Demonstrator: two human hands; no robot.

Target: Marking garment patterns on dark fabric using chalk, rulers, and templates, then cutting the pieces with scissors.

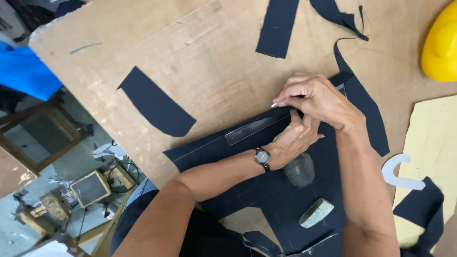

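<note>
While you lean over the wooden table, the biggest thing on it is the dark fabric panel, which lies flat from the centre of the view toward 6 o'clock and carries thin chalk lines. A cream paper pattern lies at 3 o'clock, and a yellow rounded object sits at 2 o'clock, partly cut off by the edge. A loose dark strip of cloth rests at 10 o'clock, well apart from the panel, and another dark strip lies at 12 o'clock.

On the upper edge of the panel lies a clear ruler, just at the centre of the view. Your left hand, with a wristwatch on the wrist, presses down beside the right end of the ruler; its fingers are bent on the cloth and enclose nothing that I can see. Your right hand is above it, touching it, and its fingers pinch a small white marking tool, whose tip points to 9 o'clock at the edge of the panel.

A dark grey stone sits on the panel just under your left hand, and a smaller greenish block lies toward 5 o'clock. A white curved template rests at 4 o'clock, on the edge of the paper pattern.
</note>
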